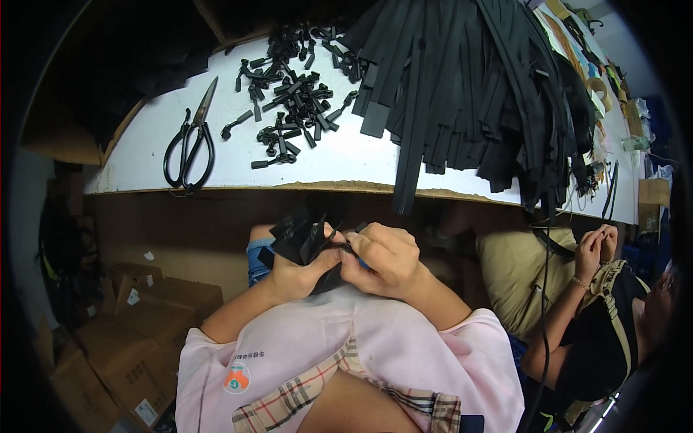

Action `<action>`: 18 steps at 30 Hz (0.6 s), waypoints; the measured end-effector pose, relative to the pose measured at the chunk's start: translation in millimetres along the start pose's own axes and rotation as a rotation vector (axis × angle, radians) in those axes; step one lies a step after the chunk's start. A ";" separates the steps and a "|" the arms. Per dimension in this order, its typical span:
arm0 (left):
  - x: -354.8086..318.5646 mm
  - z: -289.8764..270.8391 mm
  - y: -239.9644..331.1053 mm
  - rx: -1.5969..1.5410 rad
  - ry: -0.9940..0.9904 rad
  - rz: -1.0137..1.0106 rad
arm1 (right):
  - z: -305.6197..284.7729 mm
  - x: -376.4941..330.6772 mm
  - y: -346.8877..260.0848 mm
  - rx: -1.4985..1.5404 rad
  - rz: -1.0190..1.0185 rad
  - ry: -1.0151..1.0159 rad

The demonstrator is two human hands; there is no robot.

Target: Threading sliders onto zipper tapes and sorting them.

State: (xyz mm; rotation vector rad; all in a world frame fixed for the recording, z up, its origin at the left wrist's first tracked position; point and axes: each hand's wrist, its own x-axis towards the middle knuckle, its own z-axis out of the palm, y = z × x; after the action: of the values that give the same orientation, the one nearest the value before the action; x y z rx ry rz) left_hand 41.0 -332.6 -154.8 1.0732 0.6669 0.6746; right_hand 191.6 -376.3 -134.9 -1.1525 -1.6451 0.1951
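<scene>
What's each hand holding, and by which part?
Left hand grips a bunch of black strips at their lower ends; right hand pinches one strip's end. Exact part unclear.

Both hands met over the lap: left hand (299,270) gripped black strap pieces (302,238), right hand (382,258) pinched their end. Black scissors (190,141) lay on the white table (339,155) above.

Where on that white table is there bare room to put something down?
Bare patches on the white table: the front strip between the scissors and the hanging black straps, and left of the scissors. The heap of small black clips and the straps crowd the rest.
</scene>
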 end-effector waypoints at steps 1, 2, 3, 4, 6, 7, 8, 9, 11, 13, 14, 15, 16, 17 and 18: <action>2.4 -3.8 -0.9 0.065 -0.102 0.043 | -0.3 -2.5 1.7 -0.003 0.005 0.001; 4.1 -5.7 -1.8 0.129 -0.204 0.086 | -0.8 -6.2 4.6 0.001 -0.002 -0.020; 3.0 -3.8 -4.0 0.129 -0.205 0.082 | -0.6 -9.7 7.2 0.007 -0.008 -0.042; 1.0 -0.2 -6.4 0.045 -0.159 0.061 | 0.6 -11.6 8.9 0.007 -0.004 -0.041; 0.7 0.4 -9.9 -0.037 -0.115 0.038 | 2.2 -13.3 10.8 0.032 -0.035 0.013; 1.9 -2.5 -11.5 -0.006 -0.151 0.057 | 0.8 -12.5 9.9 0.031 -0.033 0.015; 2.6 -3.9 -12.0 0.026 -0.186 0.076 | -1.3 -10.5 8.0 0.023 -0.004 -0.023; 3.0 -4.6 -11.2 0.027 -0.186 0.074 | -1.6 -8.8 7.0 0.017 0.025 -0.062; 2.7 -5.6 -6.8 0.099 -0.143 0.084 | 3.6 -6.1 4.3 0.097 0.099 -0.027; 6.0 -2.0 -0.9 0.112 -0.122 0.107 | 6.4 -6.0 3.0 0.170 0.164 0.006; 7.6 -0.4 2.5 0.125 -0.098 0.127 | 8.8 -11.1 2.2 0.216 0.219 0.092; 8.9 0.3 6.5 0.125 -0.090 0.128 | 11.8 -17.6 1.0 0.269 0.278 0.175; 12.2 0.5 10.7 0.207 -0.082 0.196 | 14.3 -22.3 0.5 0.339 0.343 0.232; 13.8 0.4 12.5 0.289 -0.074 0.263 | 12.3 -22.5 1.1 0.345 0.342 0.226; 12.4 -1.2 13.2 0.291 -0.070 0.262 | 9.1 -21.3 0.7 0.417 0.449 0.141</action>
State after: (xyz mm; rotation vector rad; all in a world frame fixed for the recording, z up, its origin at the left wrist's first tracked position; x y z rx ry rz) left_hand 45.6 -318.1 -144.9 1.4644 0.5806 0.7756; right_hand 183.9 -388.3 -153.2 -1.1620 -1.1325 0.6937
